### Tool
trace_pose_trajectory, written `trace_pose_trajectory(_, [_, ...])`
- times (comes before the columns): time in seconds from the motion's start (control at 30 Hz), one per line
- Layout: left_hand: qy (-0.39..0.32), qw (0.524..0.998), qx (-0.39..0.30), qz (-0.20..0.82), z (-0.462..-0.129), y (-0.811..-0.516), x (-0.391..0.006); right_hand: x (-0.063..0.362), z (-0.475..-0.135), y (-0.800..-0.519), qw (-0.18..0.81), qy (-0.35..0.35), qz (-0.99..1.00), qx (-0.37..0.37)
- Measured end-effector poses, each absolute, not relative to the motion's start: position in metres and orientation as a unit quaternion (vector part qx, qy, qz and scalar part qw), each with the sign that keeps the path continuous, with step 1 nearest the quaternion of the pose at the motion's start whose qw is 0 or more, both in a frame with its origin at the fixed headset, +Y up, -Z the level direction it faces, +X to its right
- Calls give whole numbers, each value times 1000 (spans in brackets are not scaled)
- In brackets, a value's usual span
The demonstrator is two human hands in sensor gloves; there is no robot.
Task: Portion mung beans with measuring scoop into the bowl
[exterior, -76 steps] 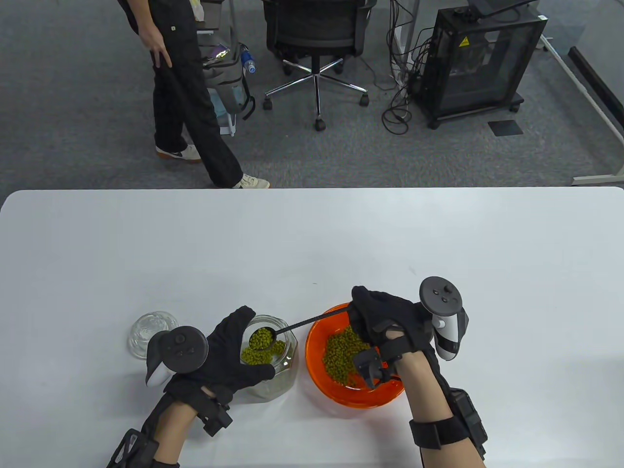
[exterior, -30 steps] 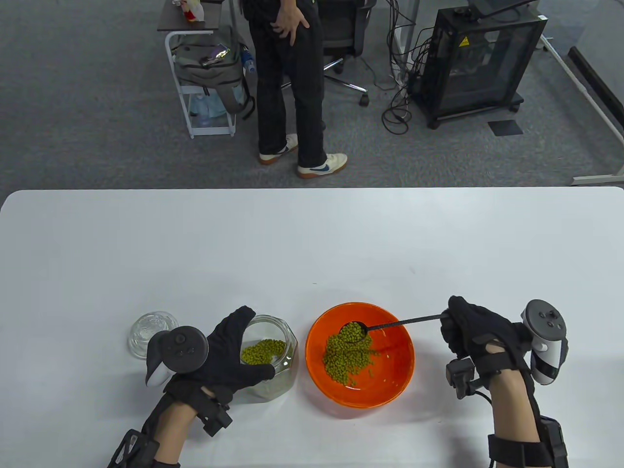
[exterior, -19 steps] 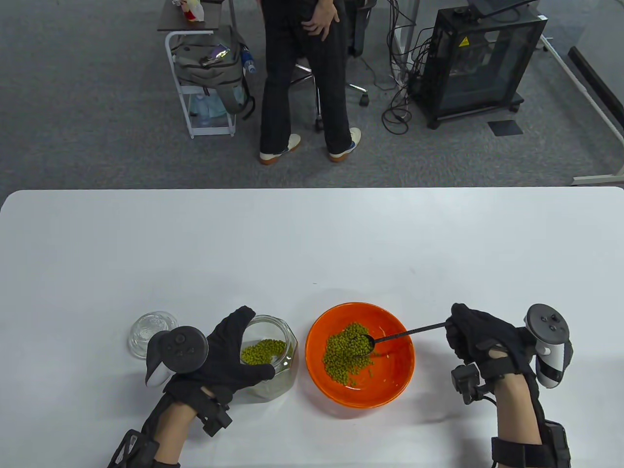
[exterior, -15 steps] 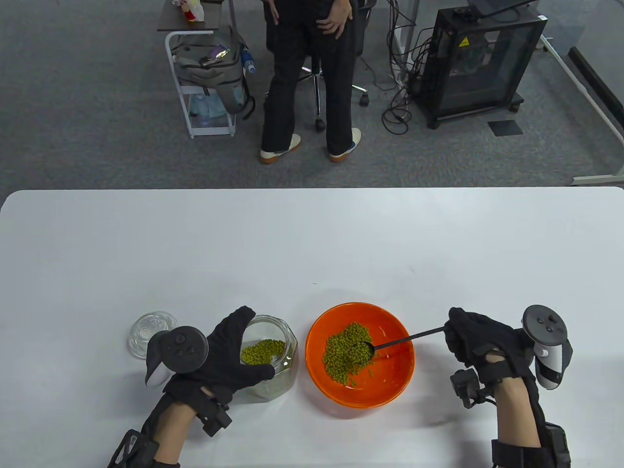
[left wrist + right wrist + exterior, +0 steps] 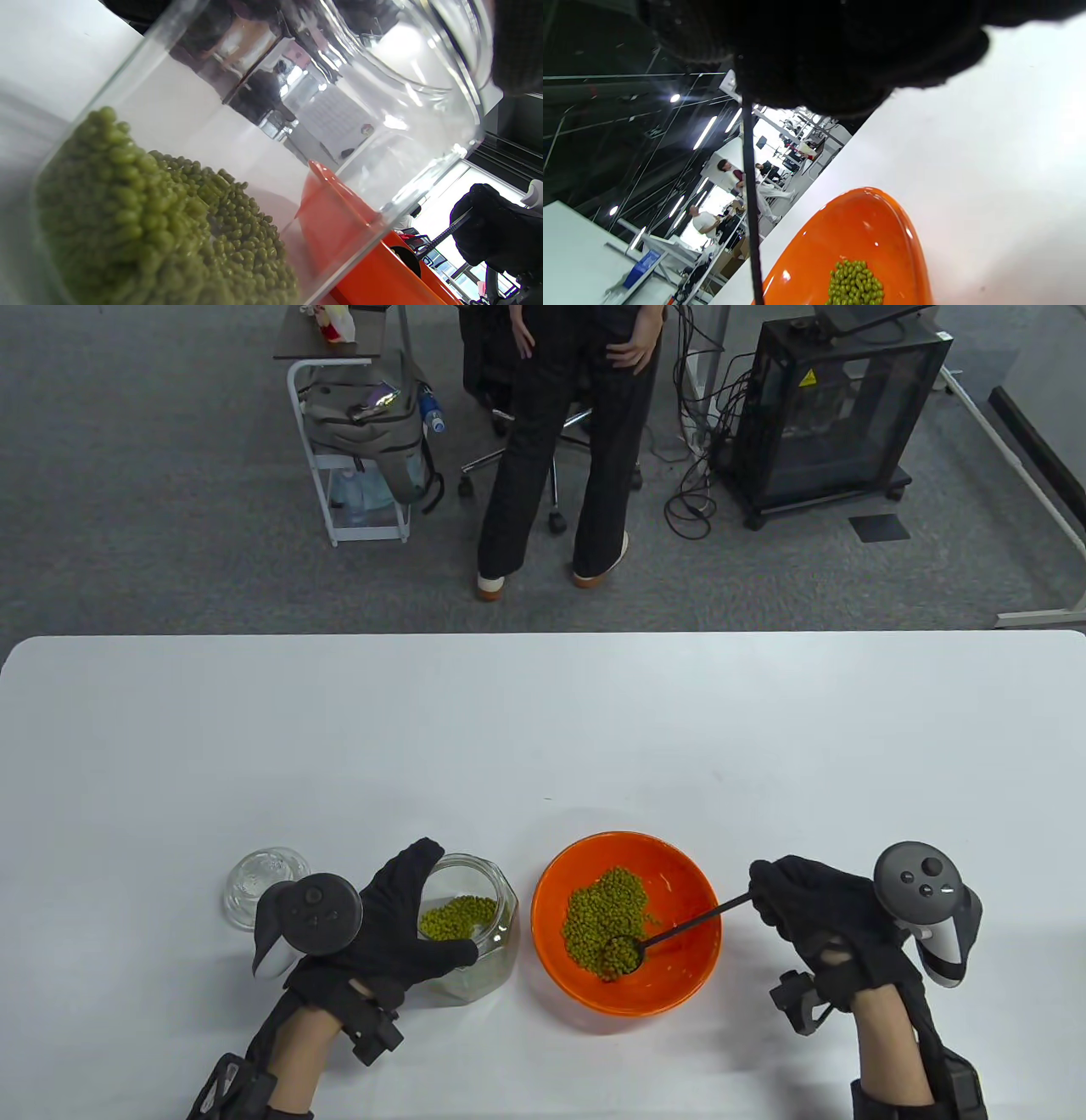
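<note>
While my left hand (image 5: 386, 929) gripped the glass jar (image 5: 475, 933) of mung beans | my right hand (image 5: 819, 920) pinched the black measuring scoop (image 5: 624, 954) by its handle | scoop head lay among beans inside the orange bowl (image 5: 687, 899).

One table (image 5: 543, 712). On it: one orange bowl (image 5: 694, 976), one glass jar (image 5: 475, 976), one glass lid (image 5: 254, 878), at lower left of the frame. One scoop (image 5: 628, 954). Two heaps of mung beans: one in the bowl (image 5: 602, 912), one in the jar (image 5: 454, 916). Two gloved hands, left (image 5: 390, 933) and right (image 5: 827, 920). Beyond the table, at the top of the frame: one person (image 5: 564, 432), one cart (image 5: 339, 432), one black cabinet (image 5: 836, 407).
</note>
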State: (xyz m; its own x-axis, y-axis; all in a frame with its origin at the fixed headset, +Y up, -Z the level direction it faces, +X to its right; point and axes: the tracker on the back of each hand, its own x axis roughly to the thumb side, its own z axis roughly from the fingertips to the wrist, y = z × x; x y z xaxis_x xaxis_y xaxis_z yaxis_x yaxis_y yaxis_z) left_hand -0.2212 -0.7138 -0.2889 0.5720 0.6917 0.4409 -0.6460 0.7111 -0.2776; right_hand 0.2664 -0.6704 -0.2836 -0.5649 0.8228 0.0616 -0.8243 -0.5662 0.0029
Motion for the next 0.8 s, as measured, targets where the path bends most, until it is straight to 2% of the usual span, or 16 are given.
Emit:
trace_pose_trajectory(0.53, [-267,886,-43,377,-289,-714,-221,244,-265,-644,375,-126,901,175])
trace_pose_trajectory(0.8, [-267,886,-43,376,-289,-714,-221,242,-257,-638,343,-163,903,202])
